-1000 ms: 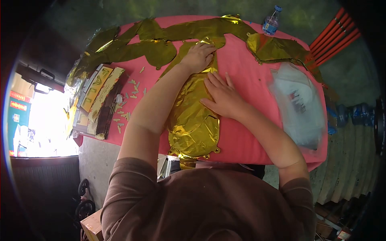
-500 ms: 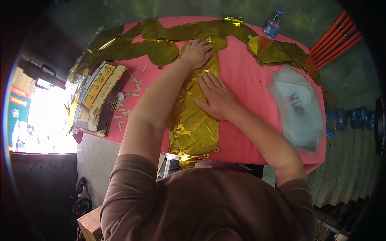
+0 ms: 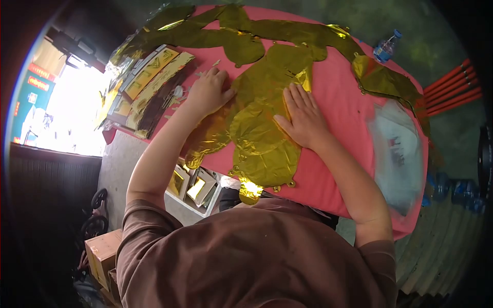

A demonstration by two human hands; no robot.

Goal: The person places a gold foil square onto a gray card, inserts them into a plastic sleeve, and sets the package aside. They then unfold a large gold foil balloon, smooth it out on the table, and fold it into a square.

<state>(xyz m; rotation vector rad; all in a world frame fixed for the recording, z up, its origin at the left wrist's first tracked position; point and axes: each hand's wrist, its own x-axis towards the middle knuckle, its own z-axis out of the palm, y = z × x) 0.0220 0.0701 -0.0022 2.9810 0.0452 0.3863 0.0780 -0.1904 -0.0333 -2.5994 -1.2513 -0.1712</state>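
A flat gold foil sheet (image 3: 262,123) with rounded lobes and small tabs lies on the pink cloth (image 3: 336,154), its lower end hanging at the near edge. My right hand (image 3: 305,118) rests flat on its right side with fingers stretched out. At its upper left edge is my left hand (image 3: 208,91), fingers bent and somewhat apart, beside the small pale pieces (image 3: 215,63); nothing shows in it. More gold foil (image 3: 298,32) runs along the far edge of the table.
Stacked cards (image 3: 149,77) lie at the left, and clear plastic bags (image 3: 395,154) at the right. A small bottle (image 3: 387,46) stands at the far right edge. Beyond are red poles (image 3: 452,90). Below the near edge is a white box (image 3: 197,190); a carton (image 3: 102,251) sits lower left.
My left hand has moved left and nearer, off the top of the foil. The foil now spreads wider to the left. My right hand stays flat on it. The view has shifted.
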